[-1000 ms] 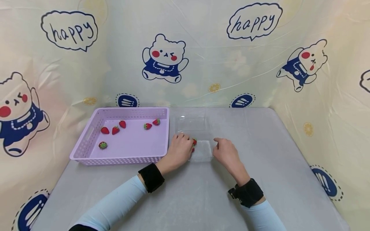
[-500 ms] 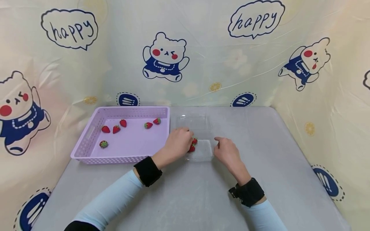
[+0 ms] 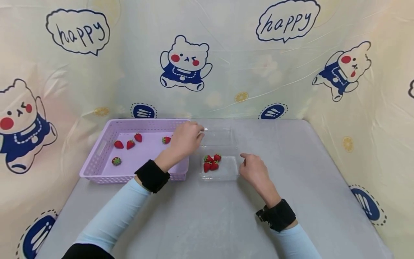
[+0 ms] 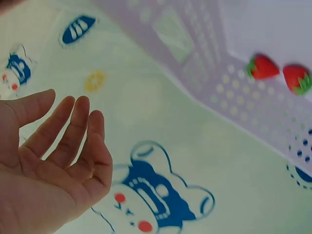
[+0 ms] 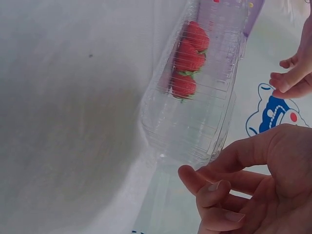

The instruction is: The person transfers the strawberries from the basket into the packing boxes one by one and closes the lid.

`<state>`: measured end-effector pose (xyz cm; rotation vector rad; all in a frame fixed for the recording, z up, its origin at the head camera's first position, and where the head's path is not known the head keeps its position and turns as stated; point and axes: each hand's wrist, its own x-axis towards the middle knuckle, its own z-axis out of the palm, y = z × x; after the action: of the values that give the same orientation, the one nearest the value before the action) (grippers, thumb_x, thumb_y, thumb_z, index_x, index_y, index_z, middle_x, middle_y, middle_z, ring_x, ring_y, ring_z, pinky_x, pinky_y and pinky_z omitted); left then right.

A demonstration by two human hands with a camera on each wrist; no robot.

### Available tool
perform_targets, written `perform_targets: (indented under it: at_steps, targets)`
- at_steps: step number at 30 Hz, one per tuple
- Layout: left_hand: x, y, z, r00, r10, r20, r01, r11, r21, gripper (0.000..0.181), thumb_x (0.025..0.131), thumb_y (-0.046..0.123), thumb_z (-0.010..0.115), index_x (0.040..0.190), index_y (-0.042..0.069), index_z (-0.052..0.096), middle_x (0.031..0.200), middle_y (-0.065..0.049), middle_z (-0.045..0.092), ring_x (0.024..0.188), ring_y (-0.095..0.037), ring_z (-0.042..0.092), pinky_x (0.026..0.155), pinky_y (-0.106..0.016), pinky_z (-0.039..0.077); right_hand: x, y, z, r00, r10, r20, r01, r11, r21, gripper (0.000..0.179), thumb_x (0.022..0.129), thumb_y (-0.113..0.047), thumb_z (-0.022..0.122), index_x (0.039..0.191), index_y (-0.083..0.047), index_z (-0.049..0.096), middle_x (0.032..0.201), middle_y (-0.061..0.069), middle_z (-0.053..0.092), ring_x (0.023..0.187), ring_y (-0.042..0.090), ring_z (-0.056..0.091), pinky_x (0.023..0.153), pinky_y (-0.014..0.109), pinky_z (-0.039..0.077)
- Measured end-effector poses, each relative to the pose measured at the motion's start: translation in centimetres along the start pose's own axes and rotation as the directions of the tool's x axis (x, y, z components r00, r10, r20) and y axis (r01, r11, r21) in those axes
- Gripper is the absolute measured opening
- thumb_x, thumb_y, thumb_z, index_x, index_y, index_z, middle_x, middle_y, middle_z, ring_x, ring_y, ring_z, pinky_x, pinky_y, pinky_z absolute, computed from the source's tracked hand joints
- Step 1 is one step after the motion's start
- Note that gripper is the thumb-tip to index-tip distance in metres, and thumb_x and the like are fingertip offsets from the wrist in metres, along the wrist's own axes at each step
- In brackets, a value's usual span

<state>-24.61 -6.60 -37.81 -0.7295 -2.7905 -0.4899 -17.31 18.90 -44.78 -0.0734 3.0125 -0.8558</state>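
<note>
Head cam: L hand (image 3: 187, 138) is empty, fingers loosely bent, near R rim of purple basket (image 3: 133, 179). R hand (image 3: 255, 171) has curled fingers at clear box (image 3: 228, 167), R edge; can't tell if pinching. Strawbs (image 3: 211, 163) sit in box's L half; other strawbs (image 3: 130, 144) in basket.

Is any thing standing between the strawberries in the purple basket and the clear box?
Yes: the basket's right wall, as seen in the head view. The strawberries would probably need lifting over it. The left hand hides part of this wall. Nothing visible covers the box; its lid lies open.
</note>
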Motion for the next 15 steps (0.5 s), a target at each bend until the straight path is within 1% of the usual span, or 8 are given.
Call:
perform_targets:
  at_steps: [1,3,6,10,15]
  targets:
    - [0.2,-0.3,-0.4,1.000,-0.008,0.003,0.008,1.000,-0.006,0.018,0.100,0.013,0.072,0.112,0.002,0.080,0.102,-0.013,0.076,0.094,-0.031,0.069,0.080,-0.044,0.055,0.0,0.0,0.0,1.000,0.002,0.003,-0.002,1.000,-0.001,0.047,0.090,0.004,0.051,0.135,0.006,0.066,0.066,0.005,0.056,0.054,0.014,0.033,0.049,0.030,0.028]
    - [0.6,-1.0,-0.9,1.000,-0.016,0.003,0.016,1.000,-0.006,0.018,0.100,0.013,0.071,0.112,0.001,0.079,0.101,-0.013,0.075,0.094,-0.031,0.068,0.081,-0.044,0.054,0.0,0.0,-0.1,1.000,0.002,0.004,-0.002,1.000,-0.003,0.048,0.090,0.004,0.051,0.135,0.006,0.066,0.066,0.005,0.056,0.054,0.014,0.033,0.049,0.030,0.028]
    - [1.0,-2.2,-1.3,1.000,-0.022,0.006,0.022,0.999,0.026,0.018,0.100,0.014,0.072,0.112,0.002,0.079,0.099,-0.013,0.075,0.093,-0.033,0.068,0.082,-0.048,0.053,0.0,0.0,-0.1,1.000,0.006,0.007,-0.006,1.000,0.001,0.049,0.089,0.005,0.051,0.136,0.006,0.066,0.066,0.005,0.056,0.053,0.013,0.032,0.048,0.030,0.028]
    - [1.4,-3.7,-1.4,0.999,-0.034,0.011,0.033,0.997,0.075,0.017,0.099,0.014,0.071,0.110,0.004,0.080,0.099,-0.013,0.074,0.096,-0.036,0.068,0.084,-0.056,0.050,0.0,0.1,-0.1,1.000,0.008,0.009,-0.008,1.000,0.010,0.050,0.089,0.005,0.050,0.137,0.007,0.065,0.064,0.005,0.054,0.053,0.013,0.029,0.048,0.029,0.026]
    - [1.7,-5.7,-1.0,0.999,-0.047,0.020,0.045,0.995,0.094,0.015,0.100,0.011,0.068,0.106,0.003,0.079,0.098,-0.014,0.074,0.098,-0.039,0.068,0.085,-0.060,0.050,0.0,0.1,0.0,1.000,-0.003,0.002,0.003,1.000,0.008,0.050,0.089,0.006,0.050,0.136,0.007,0.065,0.062,0.005,0.052,0.053,0.012,0.028,0.049,0.029,0.025]
